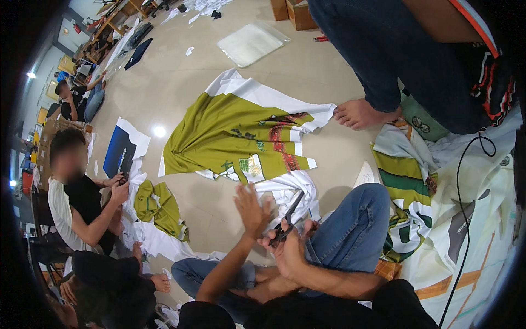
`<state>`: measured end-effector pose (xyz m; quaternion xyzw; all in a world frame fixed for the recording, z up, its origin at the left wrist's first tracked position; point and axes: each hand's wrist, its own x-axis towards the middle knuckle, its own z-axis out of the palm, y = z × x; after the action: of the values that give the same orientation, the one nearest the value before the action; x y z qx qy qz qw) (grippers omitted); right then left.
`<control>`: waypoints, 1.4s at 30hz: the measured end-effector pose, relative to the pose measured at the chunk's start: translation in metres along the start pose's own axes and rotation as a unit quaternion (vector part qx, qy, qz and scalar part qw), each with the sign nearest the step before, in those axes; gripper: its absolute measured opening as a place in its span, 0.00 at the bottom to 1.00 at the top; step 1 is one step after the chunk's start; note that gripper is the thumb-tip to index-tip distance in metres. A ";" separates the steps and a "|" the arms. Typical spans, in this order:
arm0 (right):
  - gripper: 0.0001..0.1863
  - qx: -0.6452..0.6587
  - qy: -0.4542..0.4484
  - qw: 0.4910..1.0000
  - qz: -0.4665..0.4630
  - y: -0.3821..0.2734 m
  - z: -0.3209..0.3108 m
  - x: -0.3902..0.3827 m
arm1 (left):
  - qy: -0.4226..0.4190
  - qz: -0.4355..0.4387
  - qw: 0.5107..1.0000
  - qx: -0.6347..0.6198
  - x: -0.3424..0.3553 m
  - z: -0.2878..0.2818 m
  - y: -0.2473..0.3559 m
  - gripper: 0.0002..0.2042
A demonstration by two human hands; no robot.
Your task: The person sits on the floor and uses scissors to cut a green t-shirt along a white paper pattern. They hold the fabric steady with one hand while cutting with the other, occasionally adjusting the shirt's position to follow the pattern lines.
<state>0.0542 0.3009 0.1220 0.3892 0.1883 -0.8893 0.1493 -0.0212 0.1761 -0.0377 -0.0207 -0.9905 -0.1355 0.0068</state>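
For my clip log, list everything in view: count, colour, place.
Scissors: one, black, right hand
Printed fabric panel: one, olive and white, centre
Loose cloth: one, white, near scissors
Crumpled fabric: one, olive, left
Flat fabric: one, blue-black, left
Striped fabric: one, green and white, right
Sheeting: uncountable, mostly white, right
Cable: one, black, right
Plastic bag: one, whitish, top
Cardboard boxes: several, brown, top and left
Scraps: many, white, top
Other people: four or more, mostly dark clothing, left, upper right
Legs: two, blue jeans, centre
Left hand: one, bare, centre
Right hand: one, bare, centre
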 end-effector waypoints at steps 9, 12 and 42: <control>0.14 -0.042 -0.190 0.978 -0.073 -0.044 0.043 -0.116 | -0.403 0.096 0.852 -0.319 0.009 -0.060 0.148 0.23; 0.13 -0.059 -0.193 0.965 -0.169 -0.056 0.040 -0.094 | -0.329 0.105 0.807 -0.479 0.004 -0.044 0.134 0.25; 0.17 -0.100 0.049 0.971 -0.214 -0.112 -0.025 0.053 | 0.056 0.190 0.979 0.051 0.259 0.008 0.067 0.13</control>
<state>-0.0105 0.4049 0.0911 0.3658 0.3623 -0.8571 -0.0152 -0.2769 0.2526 -0.0224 -0.2008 -0.9722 -0.0823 0.0885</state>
